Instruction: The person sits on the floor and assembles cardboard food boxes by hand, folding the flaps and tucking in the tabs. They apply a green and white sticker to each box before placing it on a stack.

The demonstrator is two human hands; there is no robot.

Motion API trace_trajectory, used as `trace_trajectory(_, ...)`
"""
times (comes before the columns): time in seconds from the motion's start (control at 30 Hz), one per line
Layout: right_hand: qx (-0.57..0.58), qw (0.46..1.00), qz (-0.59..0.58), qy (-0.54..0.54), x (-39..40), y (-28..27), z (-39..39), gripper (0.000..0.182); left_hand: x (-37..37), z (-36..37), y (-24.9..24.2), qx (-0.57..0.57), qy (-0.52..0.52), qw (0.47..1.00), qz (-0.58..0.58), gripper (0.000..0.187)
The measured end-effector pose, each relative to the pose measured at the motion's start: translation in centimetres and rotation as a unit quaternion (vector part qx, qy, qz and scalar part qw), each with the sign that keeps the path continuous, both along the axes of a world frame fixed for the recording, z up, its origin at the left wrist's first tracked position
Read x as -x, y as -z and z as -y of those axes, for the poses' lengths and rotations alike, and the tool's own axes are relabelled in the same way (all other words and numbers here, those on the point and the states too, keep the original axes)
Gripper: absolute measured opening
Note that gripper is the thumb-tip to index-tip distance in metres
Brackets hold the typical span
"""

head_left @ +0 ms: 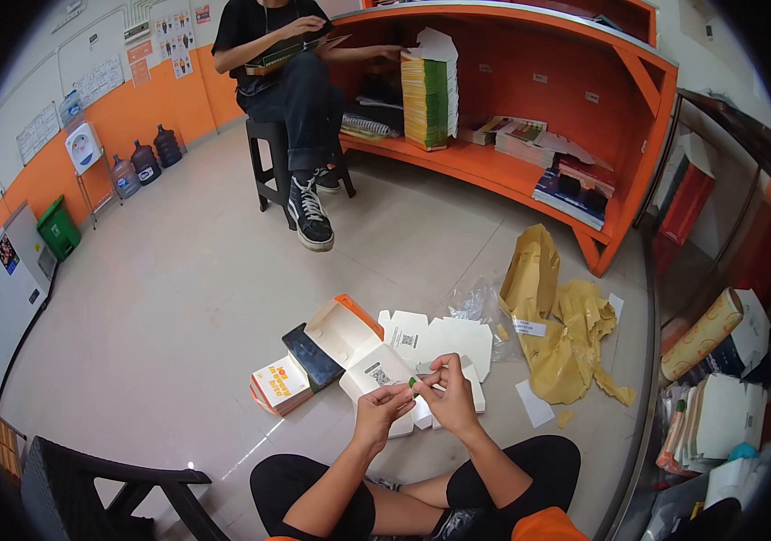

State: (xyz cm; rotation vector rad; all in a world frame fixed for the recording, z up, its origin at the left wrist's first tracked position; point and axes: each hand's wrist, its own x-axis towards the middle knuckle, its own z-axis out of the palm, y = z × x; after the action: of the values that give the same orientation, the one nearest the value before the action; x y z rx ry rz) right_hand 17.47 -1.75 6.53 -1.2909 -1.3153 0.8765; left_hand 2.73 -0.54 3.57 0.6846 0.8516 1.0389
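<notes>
Both hands meet over an open white box (349, 332) with an orange edge, on the floor before my crossed legs. My left hand (383, 413) and my right hand (447, 397) pinch a small green piece (413, 382) between their fingertips. Under and beyond my hands lie flat white cardboard blanks (457, 343) with printed codes. Left of the open box, a dark phone (312, 355) leans against a stack of printed boxes (280, 383).
Torn brown paper (574, 343) and clear plastic (475, 302) lie to the right. Ahead, a person (291, 81) sits on a black stool (268, 162) beside an orange shelf (493, 167). A black chair (115, 478) stands at lower left; stacked boxes (719, 419) are at right.
</notes>
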Motion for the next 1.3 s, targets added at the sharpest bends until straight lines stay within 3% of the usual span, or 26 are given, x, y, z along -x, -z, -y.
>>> trace_trajectory(0.1, -0.028, 0.999, -0.009, -0.027, -0.4, 1.1, -0.3, 0.031, 0.1, 0.2, -0.3, -0.001, -0.005, 1.000, 0.002, 0.019)
trace_trajectory(0.3, -0.023, 0.979, -0.184, -0.078, 0.1, 0.7, -0.5, 0.009, 0.3, -0.3, -0.1, -0.005, -0.029, 0.998, 0.050, 0.019)
trace_trajectory(0.4, -0.059, 0.986, -0.149, -0.049, 0.3, 1.5, -0.6, 0.006, 0.2, -0.1, -0.2, -0.017, -0.027, 0.998, 0.053, 0.018)
trace_trajectory(0.6, -0.083, 0.971, -0.220, -0.040, 1.5, 1.7, -0.4, 0.004, -0.6, 0.5, 0.0, -0.034, -0.033, 0.996, 0.081, 0.019)
trace_trajectory(0.8, -0.123, 0.985, -0.120, -0.012, 2.0, 2.6, -0.6, 0.004, -0.5, 0.4, 0.0, -0.032, -0.026, 0.995, 0.093, 0.019)
trace_trajectory(0.9, -0.080, 0.994, 0.067, 0.032, 1.1, 1.8, -0.1, 0.010, 0.0, 0.1, 0.0, -0.057, -0.031, 0.997, 0.043, 0.021)
trace_trajectory(1.07, -0.074, 0.992, -0.037, -0.092, 0.4, 0.5, -0.1, 0.021, 0.1, 0.0, -1.2, -0.147, -0.075, 0.986, -0.020, 0.027)
trace_trajectory(1.17, -0.039, 0.993, 0.000, -0.110, 0.2, -0.6, 0.3, 0.033, -0.2, 0.9, -2.3, -0.287, -0.192, 0.912, -0.220, 0.032)
trace_trajectory(1.23, -0.025, 0.993, 0.043, -0.108, 0.0, -1.5, 0.7, 0.040, 0.5, 0.5, -1.9, -0.425, -0.219, 0.766, -0.430, 0.028)
trace_trajectory(1.3, -0.017, 0.991, 0.081, -0.102, -0.3, -2.7, 1.1, 0.047, 0.9, 0.3, -4.7, -0.565, -0.227, 0.556, -0.565, 0.021)
